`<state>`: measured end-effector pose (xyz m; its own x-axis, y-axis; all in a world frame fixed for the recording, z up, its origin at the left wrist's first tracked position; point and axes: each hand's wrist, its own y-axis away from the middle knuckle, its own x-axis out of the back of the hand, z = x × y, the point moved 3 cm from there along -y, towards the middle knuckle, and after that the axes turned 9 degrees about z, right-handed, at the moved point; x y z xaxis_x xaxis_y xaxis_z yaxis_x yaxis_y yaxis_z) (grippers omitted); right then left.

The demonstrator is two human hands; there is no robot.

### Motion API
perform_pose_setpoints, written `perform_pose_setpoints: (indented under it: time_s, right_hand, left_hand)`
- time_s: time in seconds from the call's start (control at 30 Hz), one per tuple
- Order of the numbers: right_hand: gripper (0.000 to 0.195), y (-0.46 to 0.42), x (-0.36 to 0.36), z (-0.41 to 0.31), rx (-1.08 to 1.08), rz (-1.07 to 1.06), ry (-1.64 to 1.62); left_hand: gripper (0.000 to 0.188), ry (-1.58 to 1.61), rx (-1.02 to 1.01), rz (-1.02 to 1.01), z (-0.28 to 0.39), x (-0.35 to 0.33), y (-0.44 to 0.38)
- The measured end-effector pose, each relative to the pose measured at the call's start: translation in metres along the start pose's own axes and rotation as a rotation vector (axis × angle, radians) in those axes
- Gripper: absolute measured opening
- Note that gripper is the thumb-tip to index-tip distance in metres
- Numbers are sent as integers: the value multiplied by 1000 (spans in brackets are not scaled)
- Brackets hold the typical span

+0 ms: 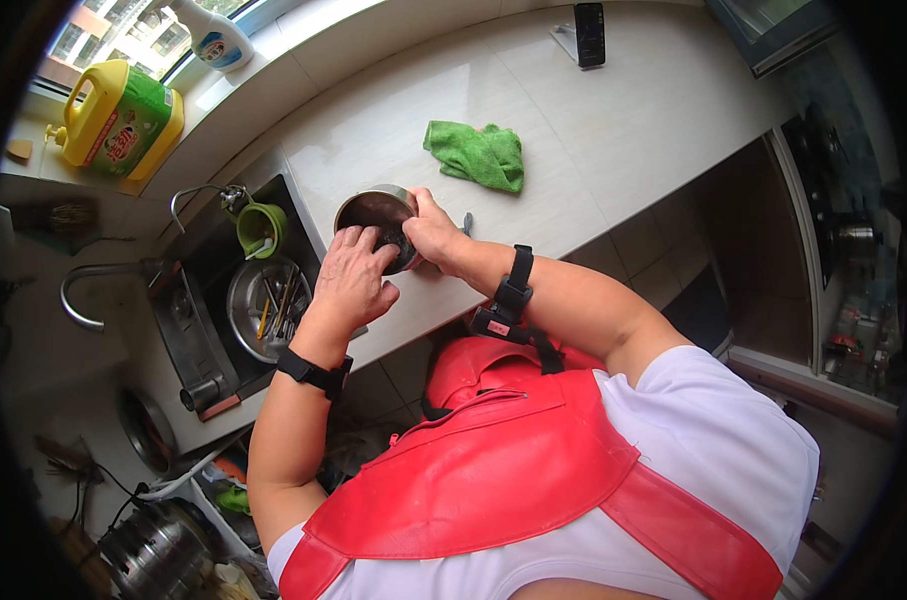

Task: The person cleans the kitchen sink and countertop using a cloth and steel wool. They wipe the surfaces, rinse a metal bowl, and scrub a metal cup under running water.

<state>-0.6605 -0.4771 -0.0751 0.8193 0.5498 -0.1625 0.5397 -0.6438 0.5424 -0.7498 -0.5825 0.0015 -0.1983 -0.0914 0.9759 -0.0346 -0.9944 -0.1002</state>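
My right hand (pixel 437 231) grips the rim and side of a round metal pot (pixel 378 196) at the worktop's front edge, its mouth tilted towards me. The fingers of my left hand (pixel 352 274) reach into the mouth; whether they hold something dark inside cannot be told. A crumpled green cloth (pixel 476 156) lies on the worktop beyond my right hand. Beside my right wrist, a small grey object (pixel 467 223) shows in part. In the sink to the left, a steel bowl (pixel 236 306) holds several utensils.
A green cup (pixel 260 229) hangs or stands by the tap (pixel 232 196) at the sink. On the window sill are a yellow-green detergent jug (pixel 127 124) and a spray bottle (pixel 214 41). A phone (pixel 590 35) stands upright at the worktop's far side. A steel pot (pixel 157 551) is at lower left.
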Motion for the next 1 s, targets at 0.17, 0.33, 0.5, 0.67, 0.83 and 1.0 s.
perform_pose_setpoints:
  time_s: [0.17,0.33,0.5,0.67,0.83,1.0]
  right_hand:
    - [44,-9,-13,2,133,102,387]
    - [48,-18,7,-13,221,-12,653]
    - [49,-16,6,-20,156,-59,363]
    - [38,-7,-12,16,303,252,49]
    - [36,-15,22,-2,272,162,512]
    - [34,-8,1,-12,390,208,429]
  left_hand:
    - [42,281,380,214,9,-38,-2]
    - [30,206,195,247,17,-40,4]
    - [18,-24,-10,257,-4,-28,8]
    - [28,294,428,460,23,-49,-14]
    - [21,-96,-128,200,0,-44,11]
    - [38,130,250,336,13,-49,-8]
